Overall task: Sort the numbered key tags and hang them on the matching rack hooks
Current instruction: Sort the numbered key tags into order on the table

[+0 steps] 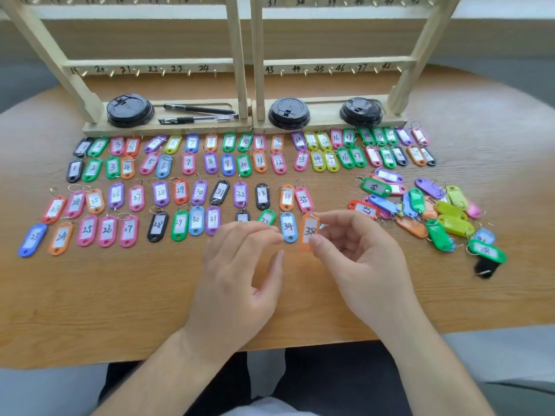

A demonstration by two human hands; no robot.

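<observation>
My right hand (pixel 357 250) pinches an orange key tag numbered 38 (pixel 310 231) between thumb and fingers, upright above the table. My left hand (pixel 243 265) hovers beside it with fingers loosely curled, holding nothing. Many coloured numbered tags lie in ordered rows (pixel 210 163) across the table, pairs from 1 upward. An unsorted pile of tags (pixel 432 208) lies at the right. Two wooden racks (pixel 240 67) with numbered hooks stand at the back; their hooks 19 to 24 and 43 to 48 carry nothing.
Three black cup lids (pixel 129 109) and two black pens (pixel 198 114) rest on the rack bases. A blue tag numbered 34 (pixel 288 227) lies just left of the held tag. The wooden table edge (pixel 270 343) runs close to my body.
</observation>
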